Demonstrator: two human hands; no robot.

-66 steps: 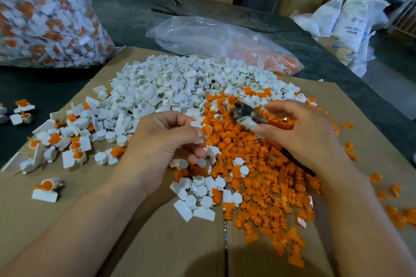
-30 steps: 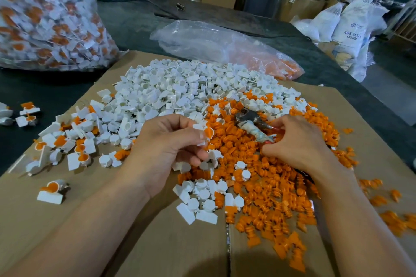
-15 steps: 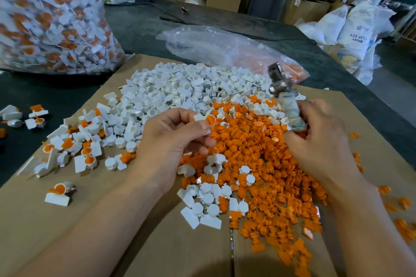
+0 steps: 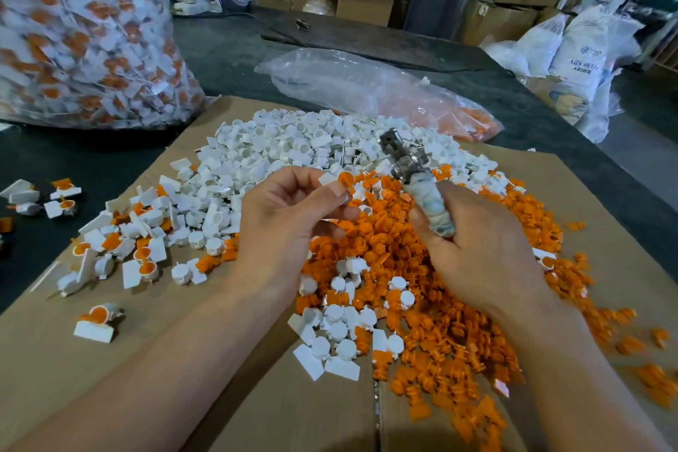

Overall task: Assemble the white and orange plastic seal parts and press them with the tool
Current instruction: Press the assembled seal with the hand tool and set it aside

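Observation:
My left hand [image 4: 293, 220] pinches a white seal part with an orange insert [image 4: 339, 182] between thumb and fingertips, raised above the piles. My right hand [image 4: 477, 249] grips the pressing tool [image 4: 411, 172] by its cloth-wrapped handle, with the metal head pointing up and away, just right of the held seal and apart from it. Below both hands lies a heap of loose orange parts [image 4: 422, 305]. Behind it spreads a heap of white parts [image 4: 293, 150], all on a cardboard sheet [image 4: 183, 378].
Several assembled seals [image 4: 139, 260] lie left on the cardboard and on the dark table [image 4: 227, 59]. A big clear bag of finished seals [image 4: 80, 33] stands at back left. A flatter plastic bag [image 4: 367, 84] lies behind the piles. Boxes and sacks stand beyond.
My right hand swung the tool from lying across the orange heap to standing head-up, then shifted it left toward the seal. My left hand lifted the seal slightly.

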